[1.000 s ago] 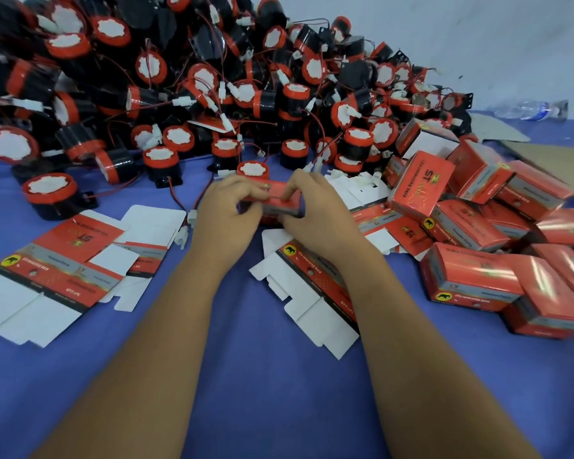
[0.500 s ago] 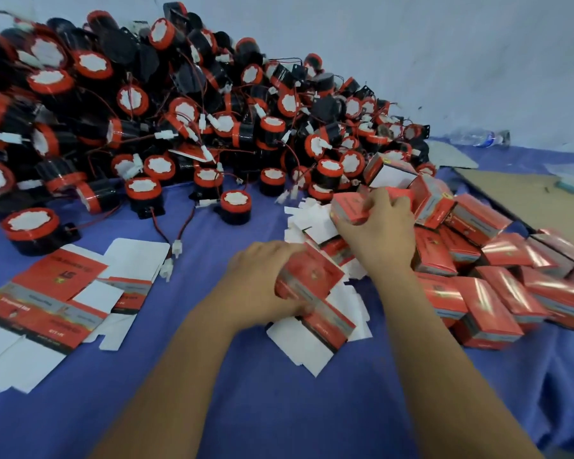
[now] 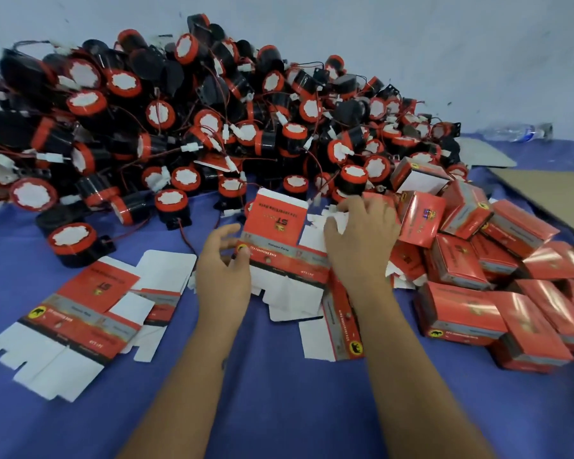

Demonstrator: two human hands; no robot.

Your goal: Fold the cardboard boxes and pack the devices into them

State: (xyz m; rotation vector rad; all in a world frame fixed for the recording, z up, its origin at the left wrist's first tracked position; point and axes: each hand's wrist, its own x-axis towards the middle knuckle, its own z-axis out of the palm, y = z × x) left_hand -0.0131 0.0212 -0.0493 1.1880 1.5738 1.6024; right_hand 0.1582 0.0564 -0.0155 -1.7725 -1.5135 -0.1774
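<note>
Flat box blank (image 3: 280,240), red printed face up, lifted off the blue table cloth (image 3: 279,409) in centre view, far flap tilted up toward the device pile (image 3: 186,127). Left hand (image 3: 224,266) pinches its left edge, thumb on top, other fingers loose. Right hand (image 3: 362,240) has curled fingers over the blank's right side and the white flaps there; exact grip partly hidden. Likely hold: one edge each so the sleeve can be popped open. More flat blanks (image 3: 77,313) lie left, another under the right wrist. Packed boxes (image 3: 478,286) crowd just beside the right hand, so little room there; open cloth toward the person gives folding space.
</note>
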